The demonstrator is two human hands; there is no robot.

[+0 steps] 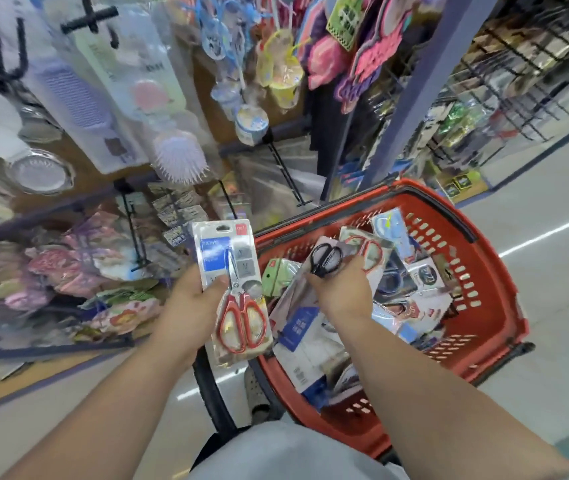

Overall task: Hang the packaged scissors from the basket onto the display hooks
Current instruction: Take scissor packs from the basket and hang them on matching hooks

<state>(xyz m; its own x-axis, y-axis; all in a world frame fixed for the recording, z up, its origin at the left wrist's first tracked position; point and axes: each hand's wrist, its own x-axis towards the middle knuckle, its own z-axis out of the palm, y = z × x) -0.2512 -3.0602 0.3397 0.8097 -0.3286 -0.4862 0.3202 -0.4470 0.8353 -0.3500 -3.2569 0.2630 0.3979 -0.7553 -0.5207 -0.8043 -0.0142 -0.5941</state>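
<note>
Two hands work at the lower centre of the frame. The left hand (191,303) holds a packaged pair of red-handled scissors (241,306) upright, thumb pinching the front of the card, just left of the red basket (499,271). The right hand (343,289) reaches into the basket at centre right. Its fingers (314,280) are curled round a pack of black-handled scissors (326,259) that lies on top of more packaged goods. Black display hooks (134,237) jut from the shelving at centre left, below a white hairbrush (181,161).
</note>
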